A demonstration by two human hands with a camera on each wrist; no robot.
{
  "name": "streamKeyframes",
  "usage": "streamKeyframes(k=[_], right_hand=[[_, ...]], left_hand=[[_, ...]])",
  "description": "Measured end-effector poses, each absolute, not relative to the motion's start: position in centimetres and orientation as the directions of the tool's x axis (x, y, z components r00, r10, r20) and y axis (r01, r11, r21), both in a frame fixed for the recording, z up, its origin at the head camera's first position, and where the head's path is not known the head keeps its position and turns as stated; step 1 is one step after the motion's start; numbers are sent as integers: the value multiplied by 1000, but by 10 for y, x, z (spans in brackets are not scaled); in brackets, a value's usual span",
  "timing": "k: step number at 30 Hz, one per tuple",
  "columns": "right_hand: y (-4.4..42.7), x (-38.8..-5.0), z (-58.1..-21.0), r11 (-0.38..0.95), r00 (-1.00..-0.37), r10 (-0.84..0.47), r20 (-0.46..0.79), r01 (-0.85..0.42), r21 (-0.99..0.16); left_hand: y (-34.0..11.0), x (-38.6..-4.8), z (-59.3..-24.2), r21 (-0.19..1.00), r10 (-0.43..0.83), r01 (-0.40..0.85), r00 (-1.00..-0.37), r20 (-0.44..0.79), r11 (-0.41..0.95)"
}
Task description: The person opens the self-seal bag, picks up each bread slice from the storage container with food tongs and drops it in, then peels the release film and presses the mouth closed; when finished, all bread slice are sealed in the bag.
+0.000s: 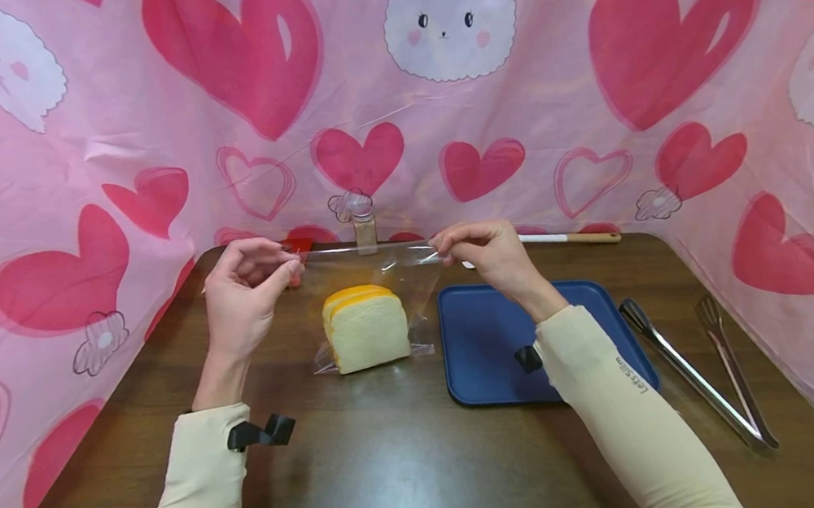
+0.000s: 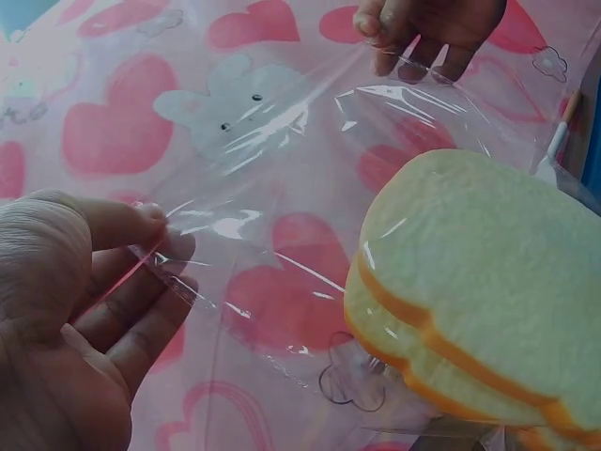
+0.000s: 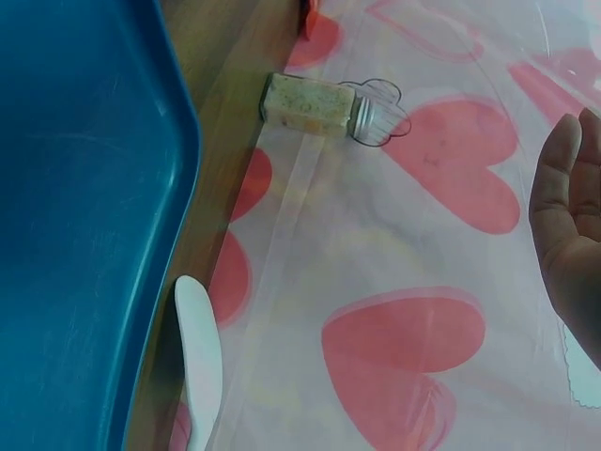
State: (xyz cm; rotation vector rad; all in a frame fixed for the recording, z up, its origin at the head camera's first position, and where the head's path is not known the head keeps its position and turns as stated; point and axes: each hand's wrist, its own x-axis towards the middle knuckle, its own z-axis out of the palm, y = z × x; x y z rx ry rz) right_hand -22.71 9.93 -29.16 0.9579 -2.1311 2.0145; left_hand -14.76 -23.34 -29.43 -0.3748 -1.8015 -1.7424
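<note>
A clear plastic bag (image 1: pixel 421 285) is stretched between my two hands, its upper edge pulled taut. Inside it, at the bottom over the table, are slices of bread (image 1: pixel 369 333) with orange crusts. Thumb and fingers of my left hand (image 1: pixel 240 299) pinch the bag's upper left corner, seen also in the left wrist view. My right hand (image 1: pixel 493 260) pinches the upper right corner. The right wrist view shows only part of that hand (image 3: pixel 573 216) at its right edge. Whether the bag's mouth is parted is hard to tell.
A blue tray (image 1: pixel 491 360) lies under my right forearm. Metal tongs (image 1: pixel 698 369) rest to its right. At the back stand a spice jar (image 1: pixel 365 229) and, partly hidden, a red item (image 1: pixel 299 248). A white utensil with a wooden handle (image 1: pixel 593 238) lies along the back edge.
</note>
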Motion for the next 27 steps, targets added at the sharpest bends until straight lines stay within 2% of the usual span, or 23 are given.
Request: streamKeyframes(k=[13,18,23,27], right_hand=[[103,-227,-295,59,-806,-391,444,-503,-862],[106,-223,-283,76,-798,-365,480,-540,-838],[87,-214,-255,211,-748,-354,561,-649,-731],[55,-207,-233,366,-695,-450,560,-716,-594]], left_hand=[[-232,-147,-295,824,-221,555,-794,566,113],[-232,-148,-295,817,-200,568,-793,575,94],[-232,-148,-294,816,-197,570,-793,576,94],[-232,-148,-293,819,-200,565,-794,573,103]])
